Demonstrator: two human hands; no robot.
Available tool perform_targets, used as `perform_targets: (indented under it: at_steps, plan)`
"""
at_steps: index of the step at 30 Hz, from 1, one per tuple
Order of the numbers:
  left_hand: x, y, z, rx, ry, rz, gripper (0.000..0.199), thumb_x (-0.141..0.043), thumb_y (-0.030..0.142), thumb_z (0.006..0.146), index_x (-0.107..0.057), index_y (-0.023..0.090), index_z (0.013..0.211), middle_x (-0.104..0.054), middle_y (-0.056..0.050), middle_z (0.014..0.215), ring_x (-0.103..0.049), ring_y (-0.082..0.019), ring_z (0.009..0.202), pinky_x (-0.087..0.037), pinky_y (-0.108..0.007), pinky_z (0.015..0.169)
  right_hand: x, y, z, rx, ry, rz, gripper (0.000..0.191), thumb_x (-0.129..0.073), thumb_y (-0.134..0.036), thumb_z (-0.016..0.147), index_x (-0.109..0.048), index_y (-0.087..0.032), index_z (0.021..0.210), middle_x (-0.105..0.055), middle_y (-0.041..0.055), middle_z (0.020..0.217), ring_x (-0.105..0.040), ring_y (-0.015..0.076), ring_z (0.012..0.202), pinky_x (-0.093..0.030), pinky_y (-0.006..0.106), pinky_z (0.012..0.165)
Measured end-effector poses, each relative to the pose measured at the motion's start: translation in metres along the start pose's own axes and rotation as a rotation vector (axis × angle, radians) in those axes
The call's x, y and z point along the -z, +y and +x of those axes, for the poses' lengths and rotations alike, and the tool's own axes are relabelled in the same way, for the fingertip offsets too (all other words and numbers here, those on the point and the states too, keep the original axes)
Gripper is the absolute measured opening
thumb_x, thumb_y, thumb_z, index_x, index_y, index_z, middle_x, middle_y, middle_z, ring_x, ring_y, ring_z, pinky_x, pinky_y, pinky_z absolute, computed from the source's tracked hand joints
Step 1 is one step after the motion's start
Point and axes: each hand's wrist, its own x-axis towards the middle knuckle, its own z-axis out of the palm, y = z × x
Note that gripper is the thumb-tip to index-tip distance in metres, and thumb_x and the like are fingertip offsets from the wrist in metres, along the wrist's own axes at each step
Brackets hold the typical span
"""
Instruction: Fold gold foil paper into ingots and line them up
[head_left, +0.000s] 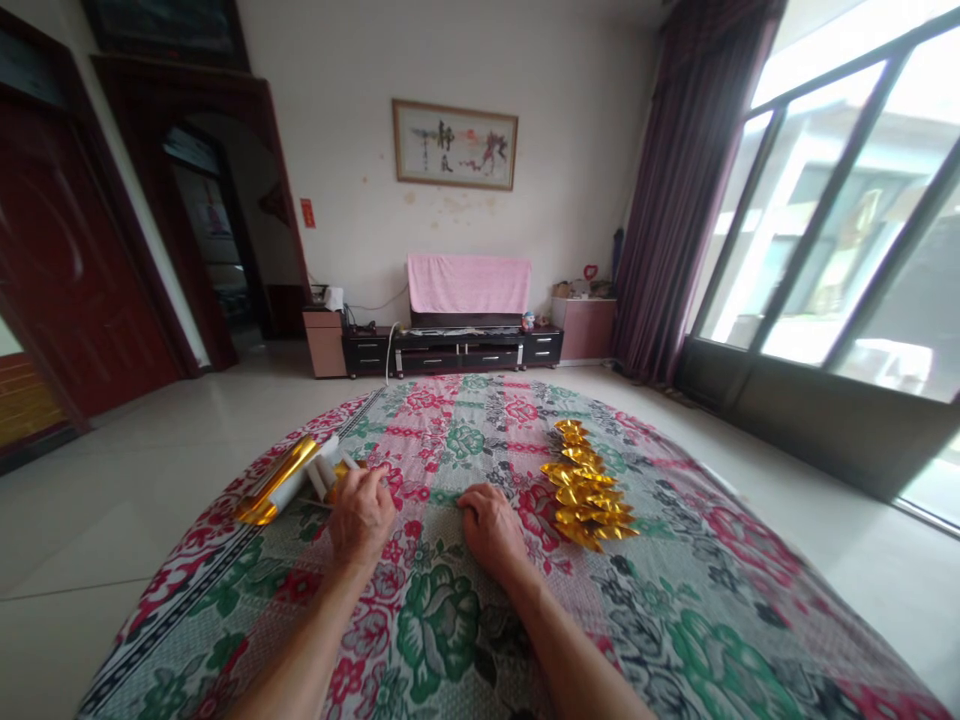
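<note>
My left hand is at the left of the table, its fingers bent down beside some rolled paper pieces, white outside with a bit of gold showing. Whatever its fingertips hold is hidden behind the hand. Just left of these lies a larger roll of shiny gold foil paper, partly white. Near the middle, my right hand rests on the cloth with its fingers curled in, and nothing shows in it. To its right stands a row of folded gold foil paper pieces with pointed ends, close together.
A floral tablecloth in red, green and grey covers the round table. Beyond it, a low black TV cabinet stands against the wall, with a pink cloth over the screen. Tall windows are on the right.
</note>
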Motion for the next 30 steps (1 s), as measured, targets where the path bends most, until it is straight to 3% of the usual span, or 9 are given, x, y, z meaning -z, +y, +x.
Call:
perform_targets:
  at_steps: [9, 13, 18, 30]
  plan:
    - [0.001, -0.011, -0.006, 0.082, -0.202, 0.183, 0.036, -0.048, 0.017, 0.073, -0.065, 0.015, 0.105, -0.056, -0.011, 0.087, -0.054, -0.024, 0.088, -0.044, -0.033, 0.078, 0.001, -0.002, 0.0, -0.022, 0.0, -0.013, 0.024, -0.047, -0.009, 0.076, -0.068, -0.02, 0.08, -0.064, 0.0034, 0.09, -0.054, 0.0156, 0.089, -0.039, 0.024, 0.084]
    - [0.003, -0.008, -0.005, 0.099, -0.286, 0.268, 0.039, -0.047, 0.018, 0.074, -0.062, 0.015, 0.111, -0.055, -0.012, 0.097, -0.053, -0.025, 0.093, -0.043, -0.033, 0.081, 0.001, -0.002, 0.0, -0.022, 0.003, -0.009, 0.024, -0.047, -0.008, 0.075, -0.068, -0.02, 0.08, -0.064, 0.0035, 0.09, -0.054, 0.0157, 0.09, -0.039, 0.024, 0.084]
    - [0.008, -0.001, -0.003, 0.099, -0.436, 0.37, 0.036, -0.043, 0.023, 0.079, -0.062, 0.017, 0.109, -0.055, -0.013, 0.1, -0.052, -0.025, 0.089, -0.043, -0.033, 0.073, 0.0, 0.0, 0.0, -0.01, 0.011, -0.015, 0.024, -0.047, -0.009, 0.076, -0.067, -0.02, 0.08, -0.064, 0.0038, 0.09, -0.054, 0.0154, 0.089, -0.039, 0.024, 0.084]
    - [0.006, -0.011, -0.002, 0.079, -0.465, 0.406, 0.035, -0.034, 0.023, 0.086, -0.068, 0.016, 0.092, -0.062, -0.01, 0.097, -0.056, -0.022, 0.088, -0.042, -0.029, 0.071, 0.0, 0.0, 0.001, -0.01, 0.002, -0.027, 0.024, -0.046, -0.009, 0.076, -0.067, -0.021, 0.08, -0.063, 0.0032, 0.091, -0.053, 0.0151, 0.089, -0.038, 0.024, 0.084]
